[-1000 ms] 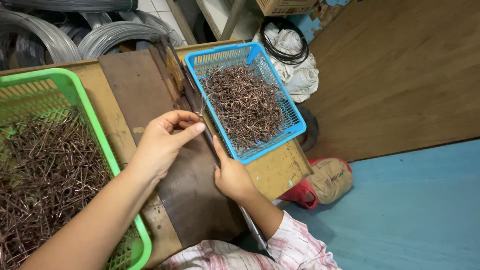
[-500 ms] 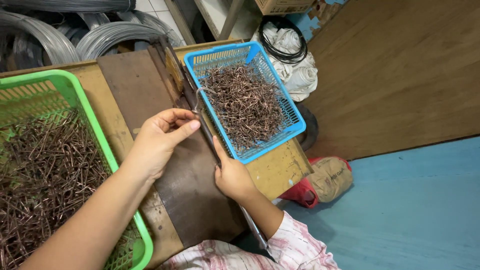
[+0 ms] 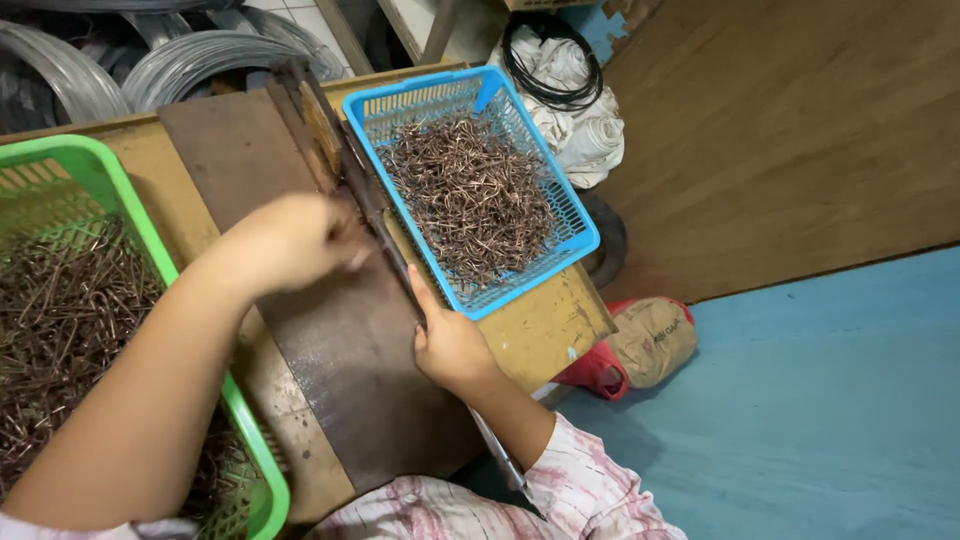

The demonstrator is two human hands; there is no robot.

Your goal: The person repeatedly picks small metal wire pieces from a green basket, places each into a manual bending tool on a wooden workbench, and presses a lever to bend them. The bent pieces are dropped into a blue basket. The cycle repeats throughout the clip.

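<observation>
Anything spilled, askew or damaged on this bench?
Nothing spilled: the bent wire pieces stay inside the blue basket and the straight ones inside the green basket. The blue basket sits skewed to the bench edge, one corner near it. The left hand is motion-blurred; the right hand rests on the lever bar.

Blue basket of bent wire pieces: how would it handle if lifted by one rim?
The blue basket probably flexes, being thin plastic mesh. Its bent wire pieces look heavy for their size and tangled, so they would likely shift in clumps and tip it.
</observation>
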